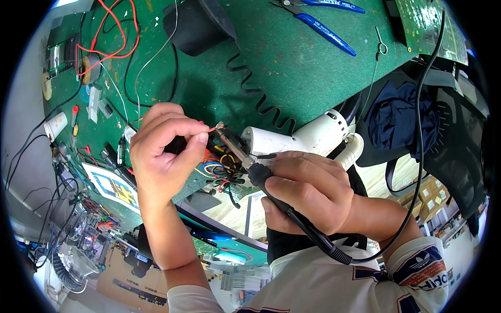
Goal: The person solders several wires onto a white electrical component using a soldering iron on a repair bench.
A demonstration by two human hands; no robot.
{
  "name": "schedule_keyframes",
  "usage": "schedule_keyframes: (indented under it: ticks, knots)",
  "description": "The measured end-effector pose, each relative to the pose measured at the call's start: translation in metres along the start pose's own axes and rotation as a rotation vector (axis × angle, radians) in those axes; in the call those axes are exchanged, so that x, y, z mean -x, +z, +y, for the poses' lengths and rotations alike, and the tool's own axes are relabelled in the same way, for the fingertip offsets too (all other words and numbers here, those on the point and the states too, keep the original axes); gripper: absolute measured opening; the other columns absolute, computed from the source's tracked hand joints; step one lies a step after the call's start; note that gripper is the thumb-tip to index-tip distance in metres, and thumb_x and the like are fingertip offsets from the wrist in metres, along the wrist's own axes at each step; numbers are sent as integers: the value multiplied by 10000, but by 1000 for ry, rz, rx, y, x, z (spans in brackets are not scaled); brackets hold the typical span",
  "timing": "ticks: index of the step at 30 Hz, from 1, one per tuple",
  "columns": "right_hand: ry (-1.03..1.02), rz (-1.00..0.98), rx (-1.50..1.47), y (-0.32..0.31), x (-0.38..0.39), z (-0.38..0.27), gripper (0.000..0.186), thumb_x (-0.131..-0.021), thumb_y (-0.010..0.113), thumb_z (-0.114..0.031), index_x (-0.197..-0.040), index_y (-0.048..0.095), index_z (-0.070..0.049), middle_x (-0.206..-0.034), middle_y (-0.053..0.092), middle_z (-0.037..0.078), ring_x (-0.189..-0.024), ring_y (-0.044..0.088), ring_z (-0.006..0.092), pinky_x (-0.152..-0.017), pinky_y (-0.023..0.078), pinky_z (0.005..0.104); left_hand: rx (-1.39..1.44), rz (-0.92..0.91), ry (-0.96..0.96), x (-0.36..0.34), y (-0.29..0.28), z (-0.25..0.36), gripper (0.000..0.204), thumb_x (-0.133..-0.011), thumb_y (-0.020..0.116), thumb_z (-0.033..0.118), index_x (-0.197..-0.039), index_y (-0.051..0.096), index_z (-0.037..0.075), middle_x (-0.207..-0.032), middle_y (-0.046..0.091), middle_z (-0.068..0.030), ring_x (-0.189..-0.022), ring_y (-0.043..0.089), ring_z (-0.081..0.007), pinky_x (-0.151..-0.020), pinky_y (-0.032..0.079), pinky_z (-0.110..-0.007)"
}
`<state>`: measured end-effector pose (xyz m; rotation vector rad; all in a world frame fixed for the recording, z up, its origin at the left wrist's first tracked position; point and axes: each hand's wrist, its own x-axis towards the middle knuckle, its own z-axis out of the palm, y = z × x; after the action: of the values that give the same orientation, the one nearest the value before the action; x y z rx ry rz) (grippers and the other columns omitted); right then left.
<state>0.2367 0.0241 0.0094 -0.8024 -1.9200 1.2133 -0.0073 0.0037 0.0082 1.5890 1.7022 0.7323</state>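
Note:
My left hand pinches a thin red wire between thumb and forefinger. My right hand is wrapped round the black handle of a soldering iron; its tip meets or nearly meets the wire's end, too small to tell which. A black cord runs from the iron's handle up the right side. Just below the tip lies a bundle of coloured wires. Beside it is a white cylindrical housing with a curved handle-like part.
The green worktop bears blue-handled cutters, a black piece with coiled cord, red leads, a paper cup and a circuit board. At right, dark clothing lies on a black chair.

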Motion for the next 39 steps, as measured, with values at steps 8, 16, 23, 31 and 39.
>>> schedule_keyframes:
  ticks: [8, 16, 23, 31, 39]
  knots:
    - [22, -50, 16, 0, -1, -3, 333, -680, 770, -31, -959, 601, 38, -834, 666, 182, -751, 721, 336, -691, 623, 406, 22, 31, -63, -1, 1, 4, 133, -682, 741, -47, -783, 701, 29, -717, 649, -38, -766, 593, -194, -659, 460, -311]
    - [70, 12, 51, 4, -5, -8, 306, -623, 779, -16, -893, 639, 21, -787, 629, 125, -667, 674, 290, -629, 592, 361, -6, -32, -81, 0, -3, 5, 137, -704, 719, -66, -817, 694, 6, -789, 635, -62, -817, 580, -177, -710, 446, -288]
    - [69, 28, 80, 9, -2, -9, 302, -622, 774, -26, -890, 640, 2, -787, 634, 111, -675, 675, 278, -642, 593, 361, 8, 29, -97, 0, 0, 5, 114, -693, 733, -26, -778, 703, 43, -699, 623, -35, -739, 589, -175, -636, 450, -296]
    - [35, -22, 100, 6, -4, -9, 302, -661, 768, -32, -919, 619, 21, -788, 653, 130, -694, 695, 295, -668, 607, 374, 7, -30, -79, -2, -4, 3, 121, -709, 728, -26, -803, 694, 42, -706, 617, -33, -811, 592, -184, -643, 449, -301]
    - [33, -18, 65, 6, -4, -7, 300, -654, 767, -21, -909, 615, 24, -777, 645, 129, -673, 681, 291, -662, 599, 377, -30, -68, -107, -4, -5, 9, 127, -706, 727, -28, -805, 682, 38, -703, 600, -37, -833, 589, -195, -641, 445, -307]
